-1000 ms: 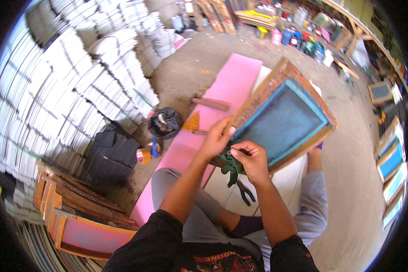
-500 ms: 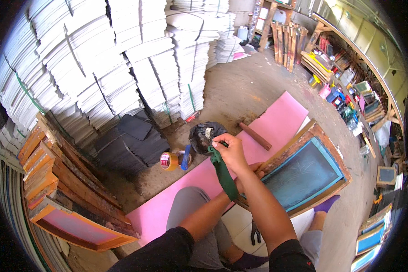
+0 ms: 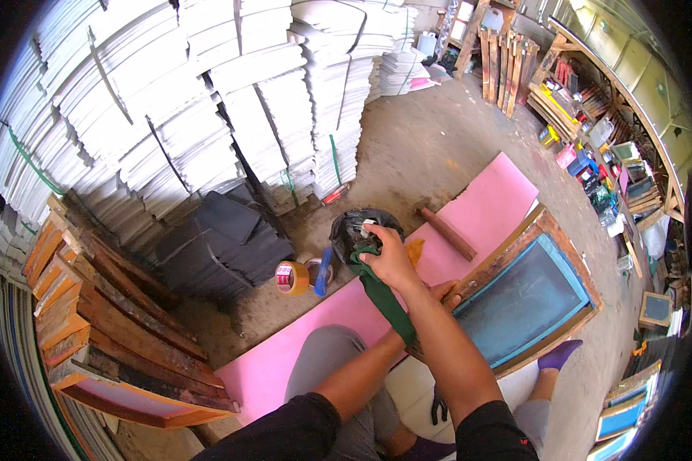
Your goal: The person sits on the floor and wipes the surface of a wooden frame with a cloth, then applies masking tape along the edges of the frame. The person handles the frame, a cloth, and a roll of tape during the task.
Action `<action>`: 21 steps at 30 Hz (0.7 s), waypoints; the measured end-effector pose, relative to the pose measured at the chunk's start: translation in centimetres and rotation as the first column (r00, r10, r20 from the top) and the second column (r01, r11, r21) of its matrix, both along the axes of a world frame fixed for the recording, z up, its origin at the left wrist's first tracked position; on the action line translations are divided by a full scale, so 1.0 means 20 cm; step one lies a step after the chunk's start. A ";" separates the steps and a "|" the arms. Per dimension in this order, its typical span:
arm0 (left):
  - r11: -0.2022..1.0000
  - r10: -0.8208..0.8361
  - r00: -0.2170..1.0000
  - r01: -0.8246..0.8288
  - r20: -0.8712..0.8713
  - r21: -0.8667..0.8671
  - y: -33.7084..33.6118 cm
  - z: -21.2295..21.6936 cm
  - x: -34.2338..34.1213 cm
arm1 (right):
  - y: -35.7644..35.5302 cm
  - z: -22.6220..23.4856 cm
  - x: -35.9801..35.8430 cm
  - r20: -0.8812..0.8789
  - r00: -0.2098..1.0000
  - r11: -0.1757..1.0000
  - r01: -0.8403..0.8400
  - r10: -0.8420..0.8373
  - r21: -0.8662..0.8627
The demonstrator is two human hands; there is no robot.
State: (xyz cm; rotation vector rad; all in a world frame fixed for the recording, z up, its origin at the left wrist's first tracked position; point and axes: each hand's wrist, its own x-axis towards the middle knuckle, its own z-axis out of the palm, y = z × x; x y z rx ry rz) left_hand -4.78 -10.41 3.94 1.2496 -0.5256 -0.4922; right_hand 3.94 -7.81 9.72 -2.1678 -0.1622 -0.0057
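My forearms cross, the right one over the left. My right hand (image 3: 390,260) is closed on a dark green strip of cloth (image 3: 386,306), which hangs down toward my left forearm. Its fingertips reach over a black plastic bag (image 3: 344,228), close to a small whitish piece whose kind I cannot make out. My left hand (image 3: 443,295), partly hidden behind the right forearm, grips the near-left edge of a wooden screen-printing frame (image 3: 580,263) with blue-bordered mesh (image 3: 515,300). The frame is tilted up beside my leg.
A pink sheet (image 3: 284,355) lies beneath, with a brown bar (image 3: 447,234) on it. Tape rolls (image 3: 291,277) and a blue-handled tool (image 3: 323,270) lie left of the bag. Wooden frames (image 3: 123,330), dark sheets (image 3: 207,246) and tall white stacks (image 3: 246,92) stand left. Black-handled pliers (image 3: 439,403) lie between my legs.
My right hand has moved down toward the black bag, its fingers now extending over the bag with the green cloth still in hand. An orange-yellow piece now shows beside it. The left hand keeps the frame.
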 end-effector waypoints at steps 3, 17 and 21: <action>0.999 0.035 0.999 -0.034 0.029 -0.031 -0.03 -0.04 -0.01 | -0.08 0.06 -0.06 0.082 0.996 0.987 0.019 -0.032 0.159; 0.982 0.117 0.900 -0.168 0.420 0.087 0.14 0.05 -0.09 | -0.66 0.41 -0.87 0.157 0.959 0.926 0.174 -0.237 0.334; 0.980 0.198 0.973 -0.200 0.119 0.013 0.12 0.14 -0.16 | -0.93 0.24 -1.29 -0.079 0.872 0.786 0.472 -0.484 0.400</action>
